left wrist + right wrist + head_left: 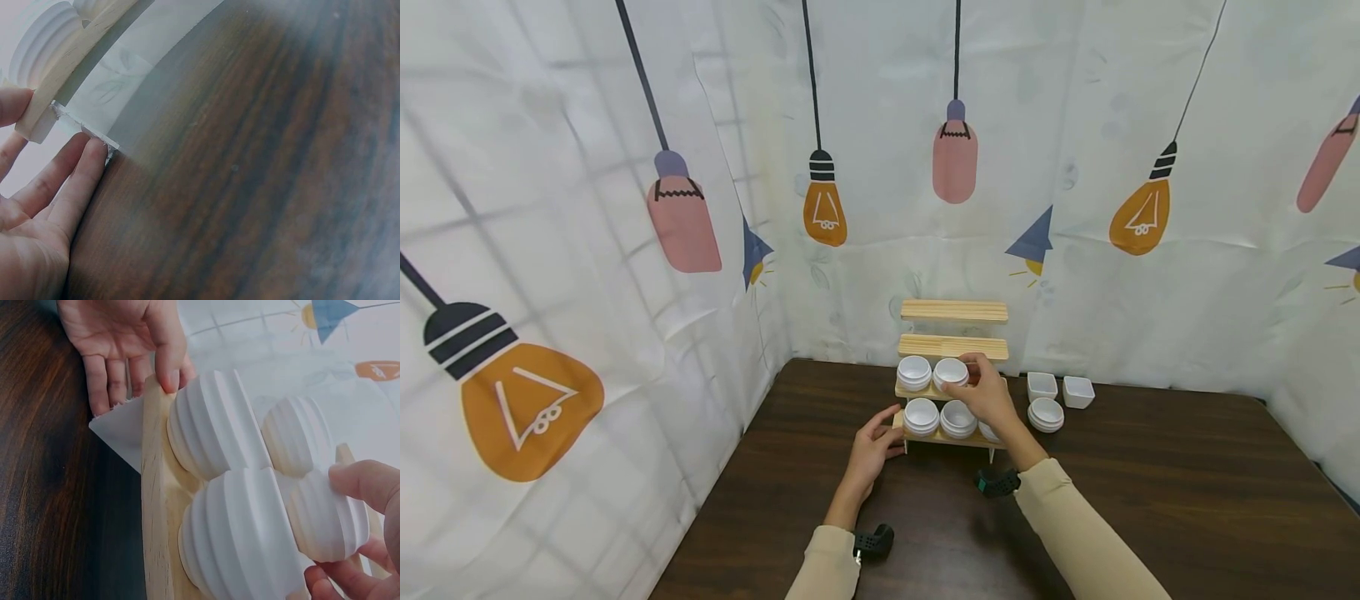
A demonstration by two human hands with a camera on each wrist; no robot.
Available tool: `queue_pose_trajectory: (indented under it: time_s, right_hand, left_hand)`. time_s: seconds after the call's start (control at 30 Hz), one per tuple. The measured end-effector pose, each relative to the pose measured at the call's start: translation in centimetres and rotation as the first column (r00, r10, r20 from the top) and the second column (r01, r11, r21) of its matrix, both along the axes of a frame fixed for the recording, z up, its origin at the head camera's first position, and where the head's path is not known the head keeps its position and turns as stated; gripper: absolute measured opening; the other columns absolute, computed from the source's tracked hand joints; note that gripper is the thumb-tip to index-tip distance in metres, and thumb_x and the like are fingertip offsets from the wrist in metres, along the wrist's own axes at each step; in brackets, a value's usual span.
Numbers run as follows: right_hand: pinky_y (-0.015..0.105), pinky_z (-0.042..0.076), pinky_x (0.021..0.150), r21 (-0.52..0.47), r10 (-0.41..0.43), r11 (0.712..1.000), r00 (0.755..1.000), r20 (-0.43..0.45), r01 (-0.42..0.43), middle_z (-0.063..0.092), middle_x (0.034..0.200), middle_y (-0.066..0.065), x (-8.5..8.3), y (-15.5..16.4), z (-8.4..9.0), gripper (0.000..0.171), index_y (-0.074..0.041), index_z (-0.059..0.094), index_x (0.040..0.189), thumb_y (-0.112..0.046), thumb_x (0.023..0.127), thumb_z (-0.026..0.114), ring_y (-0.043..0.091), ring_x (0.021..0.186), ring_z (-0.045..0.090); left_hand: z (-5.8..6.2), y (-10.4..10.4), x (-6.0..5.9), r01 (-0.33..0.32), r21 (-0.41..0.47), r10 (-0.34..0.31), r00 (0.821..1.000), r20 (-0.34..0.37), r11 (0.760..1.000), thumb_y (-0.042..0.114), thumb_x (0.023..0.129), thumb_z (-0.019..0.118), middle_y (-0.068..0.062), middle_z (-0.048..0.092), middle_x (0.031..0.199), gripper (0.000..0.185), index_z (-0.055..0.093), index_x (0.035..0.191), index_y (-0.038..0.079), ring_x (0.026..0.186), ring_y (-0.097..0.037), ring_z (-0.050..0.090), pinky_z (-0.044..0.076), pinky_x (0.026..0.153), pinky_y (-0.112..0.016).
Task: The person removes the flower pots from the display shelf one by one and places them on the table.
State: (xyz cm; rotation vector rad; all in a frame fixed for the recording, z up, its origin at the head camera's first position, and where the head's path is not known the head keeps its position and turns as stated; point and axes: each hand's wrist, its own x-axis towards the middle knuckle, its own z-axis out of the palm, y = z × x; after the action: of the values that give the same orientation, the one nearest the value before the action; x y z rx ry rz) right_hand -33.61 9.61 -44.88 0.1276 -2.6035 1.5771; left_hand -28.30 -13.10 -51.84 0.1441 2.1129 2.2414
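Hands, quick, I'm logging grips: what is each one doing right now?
Left hand: open, straight fingers resting against the end of the wooden rack.
Right hand: pinching a stack of white bowls on the rack's second step.

One stepped pale wooden rack (953, 346) with four tiers. Round ribbed white bowl stacks: two on the second tier (913, 372), at least two on the lowest tier (921, 416), one on the dark wooden surface (1047, 413). Two square white dishes (1078, 391). Two hands in view.
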Motion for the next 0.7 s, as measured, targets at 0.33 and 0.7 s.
queue_pose_trajectory:
  time_s: [0.33, 0.7]
  right_hand:
    - [0.050, 0.049, 0.103, -0.023, -0.004, 1.000, 1.000, 0.003, 0.004, 0.060, 0.137, 0.020, -0.2, 0.0, -0.1, 0.059, -0.010, 0.051, 0.140, -0.021, 0.090, 0.080, 0.036, 0.124, 0.057]
    - [0.040, 0.053, 0.093, -0.041, 0.010, 0.999, 1.000, -0.008, -0.011, 0.059, 0.136, 0.017, 0.2, 0.4, 0.1, 0.060, -0.010, 0.051, 0.141, -0.022, 0.090, 0.080, 0.032, 0.119, 0.059]
  left_hand:
    - [-0.4, 0.0, -0.3, -0.004, -0.007, 0.004, 1.000, -0.001, 1.000, 0.009, 0.100, 0.063, -0.022, 0.069, 0.110, 0.047, 0.055, 0.147, 0.007, 0.112, -0.047, 0.064, 0.061, 0.092, -0.048]
    - [-1.9, 0.1, -1.2, -0.015, -0.008, 0.015, 1.000, 0.004, 1.000, 0.008, 0.100, 0.062, -0.024, 0.069, 0.111, 0.047, 0.055, 0.147, 0.008, 0.113, -0.049, 0.063, 0.061, 0.091, -0.048]
